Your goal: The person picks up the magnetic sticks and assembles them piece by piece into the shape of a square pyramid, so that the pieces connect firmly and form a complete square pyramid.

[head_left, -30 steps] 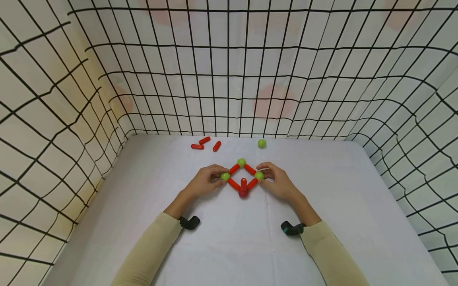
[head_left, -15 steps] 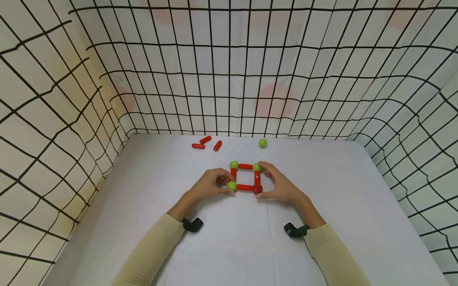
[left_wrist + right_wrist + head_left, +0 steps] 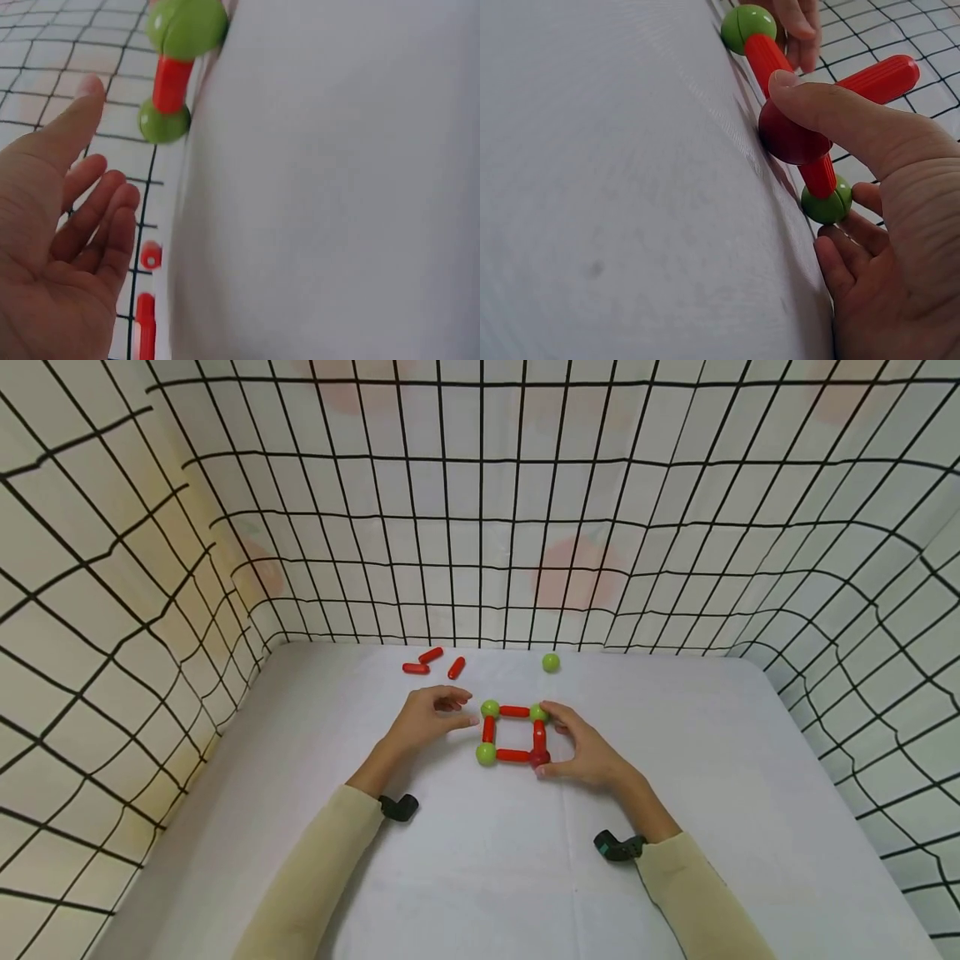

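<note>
A square of red rods and balls lies on the white cloth, with green balls at three corners and a dark red ball at the near right one. From the red ball another red rod stands up off the table. My right hand holds the square's right side, thumb on the red ball and fingers at the far right green ball. To the left of the square, my left hand is apart from it, holding nothing, thumb extended and fingers loosely bent in the left wrist view.
Three loose red rods lie at the back of the table, left of centre. A loose green ball sits at the back, right of them. Black wire mesh stands along the back and sides.
The square has turned from a diamond until its sides face me. My left hand has let go of the near left green ball and moved left and away from me. My right hand keeps its hold.
</note>
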`<state>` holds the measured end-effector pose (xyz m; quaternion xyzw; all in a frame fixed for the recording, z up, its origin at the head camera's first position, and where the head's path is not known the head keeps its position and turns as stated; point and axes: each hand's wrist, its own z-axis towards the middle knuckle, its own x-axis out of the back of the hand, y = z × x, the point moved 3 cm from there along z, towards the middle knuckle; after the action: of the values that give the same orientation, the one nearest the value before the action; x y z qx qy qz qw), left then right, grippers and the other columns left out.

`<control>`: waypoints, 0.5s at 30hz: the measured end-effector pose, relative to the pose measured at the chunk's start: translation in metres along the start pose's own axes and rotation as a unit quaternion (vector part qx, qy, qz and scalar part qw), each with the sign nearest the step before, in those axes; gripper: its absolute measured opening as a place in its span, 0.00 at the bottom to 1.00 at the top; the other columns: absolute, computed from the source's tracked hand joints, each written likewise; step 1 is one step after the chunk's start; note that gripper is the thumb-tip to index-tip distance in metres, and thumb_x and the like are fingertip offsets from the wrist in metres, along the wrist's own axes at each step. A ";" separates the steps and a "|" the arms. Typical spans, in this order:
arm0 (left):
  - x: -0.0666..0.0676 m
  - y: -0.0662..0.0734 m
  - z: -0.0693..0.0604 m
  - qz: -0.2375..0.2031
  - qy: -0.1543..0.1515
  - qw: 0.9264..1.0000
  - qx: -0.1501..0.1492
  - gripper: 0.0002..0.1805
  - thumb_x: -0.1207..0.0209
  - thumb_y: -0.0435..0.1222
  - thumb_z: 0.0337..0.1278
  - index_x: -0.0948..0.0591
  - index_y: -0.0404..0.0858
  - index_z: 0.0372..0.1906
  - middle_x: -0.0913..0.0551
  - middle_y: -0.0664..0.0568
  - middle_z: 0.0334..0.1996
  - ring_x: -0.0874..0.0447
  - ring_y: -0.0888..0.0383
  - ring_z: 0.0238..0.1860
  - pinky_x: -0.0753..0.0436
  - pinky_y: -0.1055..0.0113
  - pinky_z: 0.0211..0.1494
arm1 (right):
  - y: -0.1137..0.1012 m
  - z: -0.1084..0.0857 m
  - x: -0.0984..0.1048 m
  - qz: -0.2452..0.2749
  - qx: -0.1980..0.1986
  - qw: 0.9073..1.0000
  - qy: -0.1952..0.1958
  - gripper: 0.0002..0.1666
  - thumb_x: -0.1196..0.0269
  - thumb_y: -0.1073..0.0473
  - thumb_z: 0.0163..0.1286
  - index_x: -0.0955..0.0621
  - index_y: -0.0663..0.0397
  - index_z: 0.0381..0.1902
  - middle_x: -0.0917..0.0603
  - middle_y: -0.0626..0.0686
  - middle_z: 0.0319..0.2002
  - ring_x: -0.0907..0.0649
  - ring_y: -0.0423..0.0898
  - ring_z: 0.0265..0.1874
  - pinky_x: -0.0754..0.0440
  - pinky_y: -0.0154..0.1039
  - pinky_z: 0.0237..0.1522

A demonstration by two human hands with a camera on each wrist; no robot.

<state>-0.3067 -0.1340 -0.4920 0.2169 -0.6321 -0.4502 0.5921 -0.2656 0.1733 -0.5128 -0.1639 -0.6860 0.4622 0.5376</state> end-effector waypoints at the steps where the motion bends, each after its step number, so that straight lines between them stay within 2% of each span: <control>1: 0.002 0.000 0.003 0.005 0.006 1.000 0.003 0.31 0.25 0.53 0.53 0.15 0.43 0.59 0.12 0.52 0.52 0.15 0.55 0.51 0.15 0.57 0.60 | 0.001 0.000 0.000 0.000 0.000 1.000 0.000 0.65 0.17 0.46 0.51 0.42 0.37 0.81 0.39 0.52 0.80 0.33 0.58 0.76 0.36 0.58 0.78; 10: 0.014 -0.001 0.033 0.057 0.069 0.996 0.027 0.36 0.25 0.51 0.54 0.20 0.42 0.66 0.17 0.46 0.61 0.20 0.45 0.59 0.15 0.50 0.59 | 0.005 0.001 -0.002 -0.005 -0.009 1.000 0.004 0.67 0.17 0.43 0.49 0.42 0.36 0.81 0.38 0.50 0.80 0.33 0.58 0.76 0.36 0.59 0.77; 15: 0.015 0.000 0.049 0.083 0.087 0.992 0.049 0.32 0.27 0.50 0.57 0.18 0.43 0.65 0.17 0.47 0.59 0.22 0.46 0.60 0.16 0.50 0.58 | 0.004 0.001 -0.001 -0.013 -0.006 1.000 0.005 0.66 0.17 0.43 0.50 0.42 0.35 0.81 0.38 0.50 0.80 0.32 0.57 0.76 0.36 0.58 0.77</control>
<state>-0.3559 -0.1312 -0.4784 0.2309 -0.6156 -0.3479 0.6684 -0.2673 0.1738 -0.5167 -0.1605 -0.6879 0.4500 0.5464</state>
